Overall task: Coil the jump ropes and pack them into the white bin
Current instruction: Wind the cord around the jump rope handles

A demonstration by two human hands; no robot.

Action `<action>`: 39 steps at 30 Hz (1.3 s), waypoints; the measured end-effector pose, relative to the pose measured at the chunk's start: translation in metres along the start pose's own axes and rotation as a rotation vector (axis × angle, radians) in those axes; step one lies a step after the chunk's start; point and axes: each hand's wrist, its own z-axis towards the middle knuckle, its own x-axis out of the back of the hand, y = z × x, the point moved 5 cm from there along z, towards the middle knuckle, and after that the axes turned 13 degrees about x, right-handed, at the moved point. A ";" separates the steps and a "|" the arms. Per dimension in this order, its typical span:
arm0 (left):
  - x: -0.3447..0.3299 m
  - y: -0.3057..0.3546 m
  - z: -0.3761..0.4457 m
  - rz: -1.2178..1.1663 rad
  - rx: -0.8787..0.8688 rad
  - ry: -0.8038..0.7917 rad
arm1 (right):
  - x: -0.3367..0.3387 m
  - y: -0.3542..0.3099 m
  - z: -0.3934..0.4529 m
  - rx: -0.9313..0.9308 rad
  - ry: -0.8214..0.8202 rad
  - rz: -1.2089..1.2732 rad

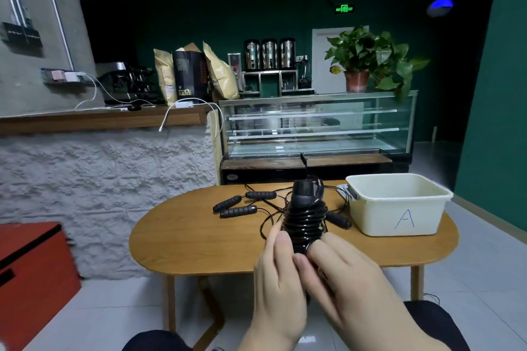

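A black jump rope (pixel 305 215) is wound in tight turns around its own upright handles, held above the near edge of the oval wooden table (pixel 199 236). My left hand (pixel 278 279) grips the bundle's lower end from the left. My right hand (pixel 350 273) holds it from the right, thumb against the lowest turns. Several other black handles (pixel 238 204) with loose thin cords lie on the table behind. One more handle (pixel 339 220) lies beside the white bin (pixel 399 208), marked "A", at the table's right end.
A red box (pixel 31 279) stands on the floor at left. Behind the table is a glass display case (pixel 316 128) and a stone-faced counter (pixel 105 120) with bags and machines. My knees show at the bottom edge.
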 end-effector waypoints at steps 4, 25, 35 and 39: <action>-0.008 -0.013 -0.002 -0.394 0.314 -0.192 | -0.001 -0.002 0.005 -0.005 -0.076 0.216; -0.014 0.000 -0.012 -0.656 0.276 -0.521 | 0.052 0.029 0.043 -0.354 0.031 0.449; -0.017 -0.002 -0.016 -0.657 0.310 -0.595 | 0.061 0.032 0.070 -0.449 -0.414 0.620; -0.021 -0.002 -0.017 -0.670 0.335 -0.613 | 0.062 0.036 0.068 -0.404 -0.359 0.389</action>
